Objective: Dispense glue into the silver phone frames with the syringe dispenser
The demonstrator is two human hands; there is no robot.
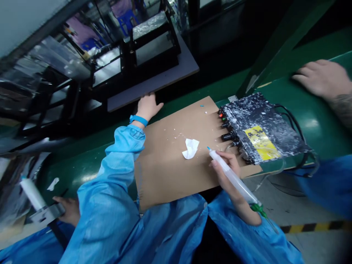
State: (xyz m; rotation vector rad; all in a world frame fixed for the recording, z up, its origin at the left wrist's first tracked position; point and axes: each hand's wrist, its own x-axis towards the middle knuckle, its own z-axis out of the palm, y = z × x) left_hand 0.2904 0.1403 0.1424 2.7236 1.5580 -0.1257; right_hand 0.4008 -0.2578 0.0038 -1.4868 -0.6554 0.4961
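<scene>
Head view: your right hand [229, 167] has its thumb and fingers closed around a translucent white dispensing syringe with a blue tip [233, 179], which slants above a flat brown cardboard sheet [162, 176], tip pointing toward a torn scrap of white paper [191, 147] lying there. A green fitting [258, 208] caps the syringe's rear end. Your left hand [148, 106] reaches to the edge of a grey-blue board [165, 79], thumb spread away from the fingers; you cannot tell from here whether they grip it. Beside your right hand, a black control box speckled with white [247, 110] overlaps the cardboard, and beyond it a co-worker's hand [323, 79] is at the shiny green bench [308, 124].
</scene>
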